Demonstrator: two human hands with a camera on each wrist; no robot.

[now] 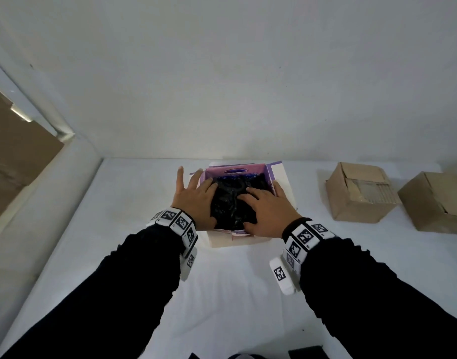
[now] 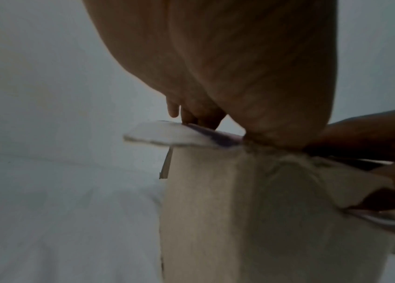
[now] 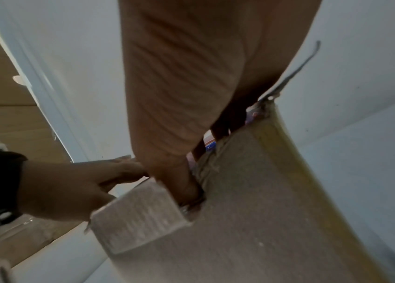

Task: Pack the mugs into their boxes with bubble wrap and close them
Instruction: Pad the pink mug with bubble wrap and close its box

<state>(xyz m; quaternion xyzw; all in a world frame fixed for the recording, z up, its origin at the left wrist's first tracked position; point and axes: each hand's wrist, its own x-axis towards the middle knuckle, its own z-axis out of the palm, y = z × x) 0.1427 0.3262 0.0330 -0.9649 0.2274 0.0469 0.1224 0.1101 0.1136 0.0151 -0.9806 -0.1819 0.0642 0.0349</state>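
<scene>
At the middle of the white table (image 1: 118, 203), close to the back wall, stands an open box (image 1: 223, 240), white outside and purple inside, its flaps turned outward. Inside it lies a dark, glossy bundle (image 1: 230, 203) that fills most of the opening; whether this is bubble wrap around a mug cannot be told from the pictures. The left hand (image 1: 196, 200) lies flat with fingers spread and straight: its inner fingers press on the bundle at the box's 9 o'clock side, while the outer fingers reach past the left flap. The right hand (image 1: 267, 211) also lies flat with straight fingers on the bundle at the 3 o'clock side, its thumb at the near rim. Neither hand curls around anything. In the left wrist view the left flap (image 2: 165, 136) sticks out level under the fingertips (image 2: 186, 114). In the right wrist view a small near flap (image 3: 138, 216) juts from the box wall beside the right thumb.

From the box, bare table runs toward 6 o'clock and 9 o'clock; the wall rises just behind at 12 o'clock. At 3 o'clock, well apart from the open box, sit 2 closed brown cardboard boxes: the nearer (image 1: 359, 193) and the farther (image 1: 434, 200), side by side. Brown cardboard (image 1: 12, 151) leans beyond the table's left edge.
</scene>
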